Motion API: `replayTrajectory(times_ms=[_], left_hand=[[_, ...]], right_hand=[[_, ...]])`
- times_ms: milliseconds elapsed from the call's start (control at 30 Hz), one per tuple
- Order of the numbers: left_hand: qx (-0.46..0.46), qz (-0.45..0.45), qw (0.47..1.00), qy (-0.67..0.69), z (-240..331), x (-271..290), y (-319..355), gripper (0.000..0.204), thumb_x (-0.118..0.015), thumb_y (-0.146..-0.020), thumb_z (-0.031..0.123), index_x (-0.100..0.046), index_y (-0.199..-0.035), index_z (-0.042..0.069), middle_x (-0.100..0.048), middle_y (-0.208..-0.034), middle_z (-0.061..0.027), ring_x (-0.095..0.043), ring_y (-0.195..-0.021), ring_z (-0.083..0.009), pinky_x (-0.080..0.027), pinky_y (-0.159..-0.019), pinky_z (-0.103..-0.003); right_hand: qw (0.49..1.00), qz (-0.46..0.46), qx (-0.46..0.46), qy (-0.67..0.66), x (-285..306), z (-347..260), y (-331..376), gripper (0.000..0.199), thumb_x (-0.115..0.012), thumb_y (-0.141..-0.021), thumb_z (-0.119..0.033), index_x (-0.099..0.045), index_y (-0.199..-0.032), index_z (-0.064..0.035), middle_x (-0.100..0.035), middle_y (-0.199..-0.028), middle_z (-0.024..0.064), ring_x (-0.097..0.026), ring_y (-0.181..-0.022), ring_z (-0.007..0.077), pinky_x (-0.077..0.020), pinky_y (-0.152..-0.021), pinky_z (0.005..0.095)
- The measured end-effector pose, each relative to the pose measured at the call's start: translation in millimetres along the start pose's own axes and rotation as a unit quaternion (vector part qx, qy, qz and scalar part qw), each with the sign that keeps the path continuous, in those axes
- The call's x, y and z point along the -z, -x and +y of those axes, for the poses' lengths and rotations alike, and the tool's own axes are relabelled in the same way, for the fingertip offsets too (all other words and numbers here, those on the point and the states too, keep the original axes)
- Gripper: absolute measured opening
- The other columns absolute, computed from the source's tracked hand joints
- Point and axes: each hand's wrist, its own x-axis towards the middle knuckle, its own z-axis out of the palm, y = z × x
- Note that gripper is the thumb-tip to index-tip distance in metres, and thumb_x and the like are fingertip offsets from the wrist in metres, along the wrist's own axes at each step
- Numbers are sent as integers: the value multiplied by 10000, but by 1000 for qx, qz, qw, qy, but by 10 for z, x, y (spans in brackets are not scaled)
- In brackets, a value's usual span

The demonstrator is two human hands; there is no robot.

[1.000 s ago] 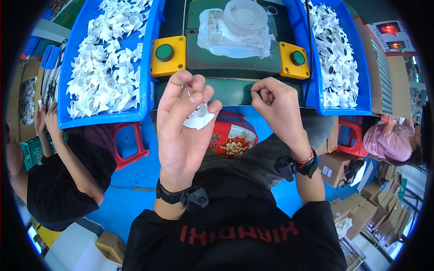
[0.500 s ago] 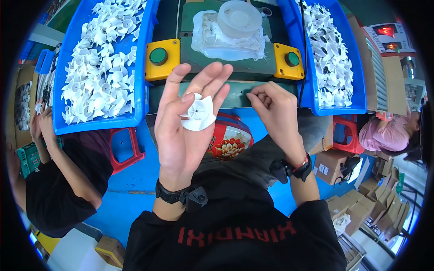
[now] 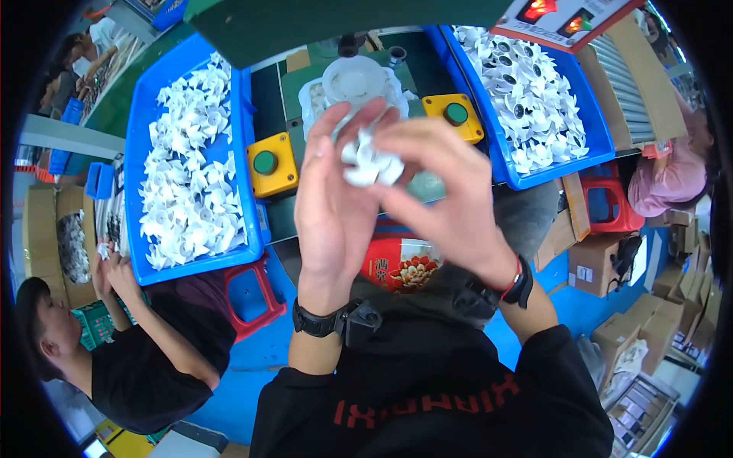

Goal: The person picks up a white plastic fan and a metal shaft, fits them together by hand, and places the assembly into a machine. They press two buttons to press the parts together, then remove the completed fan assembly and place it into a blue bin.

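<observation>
A small white fan wheel (image 3: 372, 160) with curved blades is between my two hands, above the bench's front edge. My left hand (image 3: 328, 202) is raised upright, its fingers curving up behind the wheel. From the right, my right hand (image 3: 450, 195) brings curved fingers over the top of the wheel and the thumb below it. Both hands are blurred, and the exact finger contacts are partly hidden. Beyond the hands stands a round translucent bowl (image 3: 354, 76) on a whitish, plastic-covered slab.
Blue trays (image 3: 248, 172) (image 3: 500, 156) of white fan wheels flank me; the right tray's wheels show dark centres. Green buttons on yellow boxes (image 3: 284, 179) (image 3: 431, 103) sit between. A dark green machine part (image 3: 343, 27) overhangs. Co-workers sit at both sides; cartons (image 3: 599, 263) stand right.
My right hand has come from the bench edge to the fan wheel, which lay in my left palm. The view has shifted and tilted, bringing the overhanging machine part into sight.
</observation>
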Motion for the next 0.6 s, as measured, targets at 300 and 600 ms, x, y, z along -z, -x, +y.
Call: replayTrajectory(times_ms=[300, 600], left_hand=[[-169, 75, 867, -463, 315, 191, 158, 360, -508, -945, 53, -444, -1298, 25, -487, -1339, -174, -520, -1210, -276, -403, -1028, -388], [-187, 51, 600, -776, 610, 295, 253, 254, -566, -902, 55, -562, -1152, 8, -522, -1278, -183, -526, -1183, -334, -403, -1011, -390]], right_hand=[[971, 76, 78, 213, -207, 468, -493, 278, -792, -727, -142, -719, -986, -71, -681, -1024, 88, -612, -946, 281, -514, -781, 346], [946, 83, 102, 297, -209, 505, -508, 206, -754, -771, -172, -723, -961, -99, -674, -1007, 51, -592, -970, 276, -474, -798, 356]])
